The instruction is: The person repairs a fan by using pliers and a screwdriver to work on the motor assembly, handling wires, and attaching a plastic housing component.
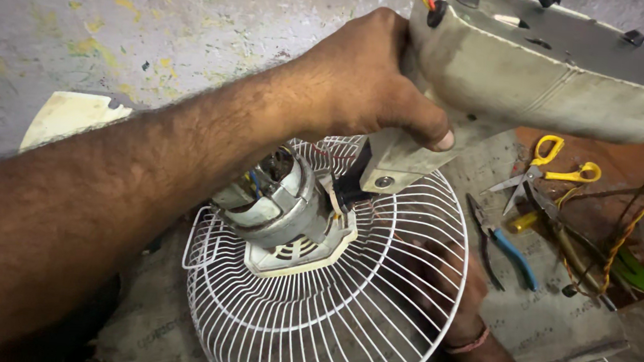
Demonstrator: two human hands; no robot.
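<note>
A person is looking down at a dismantled table fan lying on a piece of grey board [553, 326] spread over a rough floor. The left hand [367, 82] is reaching in from the lower left, its forearm filling much of the view, and is closing tightly around the neck of the fan's grey stand [422, 154], thumb pressed flat on its side. The stand's wide grey base [549, 68] is tilting up toward the board's far right corner, with coloured wires showing at its edge. The neck is joining the bare fan motor [283, 201], which is sitting on the back of a white wire fan guard [343, 311] near the middle of the board. The right hand [443, 288] is lying behind the guard, seen through the wires, with a reddish band at the wrist; whether its fingers are gripping the guard cannot be told. Near the board's right edge, blue-handled pliers [506, 247] are lying just beside yellow-handled scissors [553, 167]. A pale fan blade [66, 114] is lying on the floor past the board's far left side.
</note>
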